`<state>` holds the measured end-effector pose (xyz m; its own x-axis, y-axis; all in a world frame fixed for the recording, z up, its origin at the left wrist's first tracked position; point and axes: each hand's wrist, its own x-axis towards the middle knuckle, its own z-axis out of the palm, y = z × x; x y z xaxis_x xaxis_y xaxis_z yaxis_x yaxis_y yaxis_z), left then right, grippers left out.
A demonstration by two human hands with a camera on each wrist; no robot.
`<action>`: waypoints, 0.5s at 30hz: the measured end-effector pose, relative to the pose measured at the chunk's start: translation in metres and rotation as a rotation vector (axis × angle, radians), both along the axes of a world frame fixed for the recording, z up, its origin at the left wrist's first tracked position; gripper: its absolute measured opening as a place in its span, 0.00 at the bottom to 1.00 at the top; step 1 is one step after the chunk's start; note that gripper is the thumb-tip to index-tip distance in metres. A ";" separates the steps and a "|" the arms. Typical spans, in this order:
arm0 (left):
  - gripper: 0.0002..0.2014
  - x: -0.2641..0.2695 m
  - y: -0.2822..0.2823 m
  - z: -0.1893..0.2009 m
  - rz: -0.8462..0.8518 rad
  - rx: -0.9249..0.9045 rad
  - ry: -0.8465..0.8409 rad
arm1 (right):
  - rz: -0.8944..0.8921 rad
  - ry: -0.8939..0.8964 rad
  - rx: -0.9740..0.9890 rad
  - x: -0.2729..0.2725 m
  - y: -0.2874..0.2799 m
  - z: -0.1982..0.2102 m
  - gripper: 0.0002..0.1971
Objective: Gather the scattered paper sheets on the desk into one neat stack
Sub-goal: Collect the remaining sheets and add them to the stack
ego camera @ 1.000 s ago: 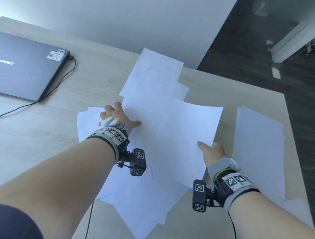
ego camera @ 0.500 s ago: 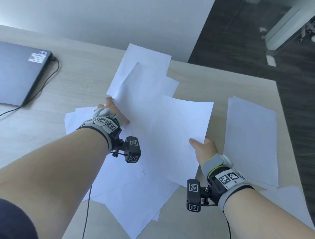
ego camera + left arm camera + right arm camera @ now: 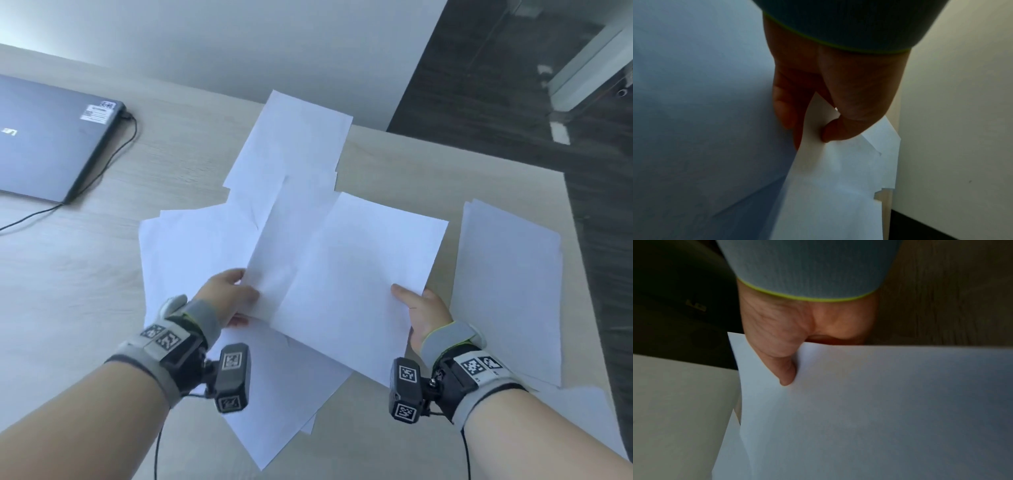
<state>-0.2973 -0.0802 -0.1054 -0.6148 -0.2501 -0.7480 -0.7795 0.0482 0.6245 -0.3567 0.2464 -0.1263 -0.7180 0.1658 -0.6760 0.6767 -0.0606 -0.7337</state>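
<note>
White paper sheets lie scattered over the wooden desk (image 3: 394, 161). My left hand (image 3: 239, 298) pinches the near corner of one sheet (image 3: 291, 236), with the thumb (image 3: 838, 129) on top and the fingers (image 3: 785, 112) beneath that sheet (image 3: 828, 178). My right hand (image 3: 418, 308) pinches the near right edge of another sheet (image 3: 363, 274) that overlaps the first. Its thumb (image 3: 786, 369) lies on top of the paper (image 3: 869, 402), and its fingers are hidden below. Both held sheets are raised off the pile.
More sheets lie at the far middle (image 3: 294, 137), at the left (image 3: 185, 253) and near me (image 3: 284, 404). A separate small pile (image 3: 507, 284) sits at the right, by the desk's edge. A shut laptop (image 3: 44, 137) with a cable (image 3: 113, 161) occupies the far left.
My left hand went from pressing flat on the middle sheets to pinching one sheet and drawing it toward me. The right hand has kept its hold on its sheet.
</note>
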 end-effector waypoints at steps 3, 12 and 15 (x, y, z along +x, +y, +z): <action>0.16 0.026 0.012 -0.001 -0.067 0.037 -0.087 | 0.082 0.001 0.029 0.001 -0.010 -0.001 0.05; 0.08 0.060 0.042 -0.003 -0.083 0.035 -0.054 | 0.293 0.008 0.207 0.019 -0.026 -0.005 0.05; 0.12 0.065 0.043 -0.005 0.102 0.130 0.000 | 0.375 0.047 0.489 0.020 -0.018 0.001 0.15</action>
